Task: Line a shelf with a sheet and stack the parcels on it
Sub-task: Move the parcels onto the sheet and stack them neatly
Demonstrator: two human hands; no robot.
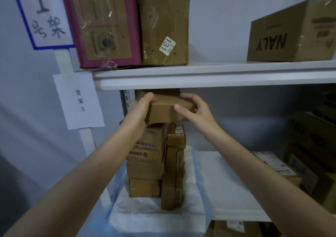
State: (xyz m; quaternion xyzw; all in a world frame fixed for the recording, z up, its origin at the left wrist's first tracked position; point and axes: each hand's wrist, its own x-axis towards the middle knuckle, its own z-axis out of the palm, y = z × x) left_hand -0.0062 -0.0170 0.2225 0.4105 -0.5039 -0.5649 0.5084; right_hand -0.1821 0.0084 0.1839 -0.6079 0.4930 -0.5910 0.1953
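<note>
A flat brown cardboard parcel [163, 112] sits at the top of a stack of parcels [147, 164], just under the upper shelf board. My left hand [140, 109] grips its left end with fingers curled over the top. My right hand [194, 109] holds its right end, thumb on the front face. The stack stands on a white sheet with blue edging [192, 187] spread over the left part of the middle shelf [227, 182]. A narrower column of parcels [174, 173] leans against the stack's right side.
The upper shelf [218, 73] carries a pink-edged box [101, 24], a taped brown box [163, 27] and a box printed NALY [294, 31]. More boxes [309, 155] sit at the right of the middle shelf. Paper labels [80, 100] hang on the left post.
</note>
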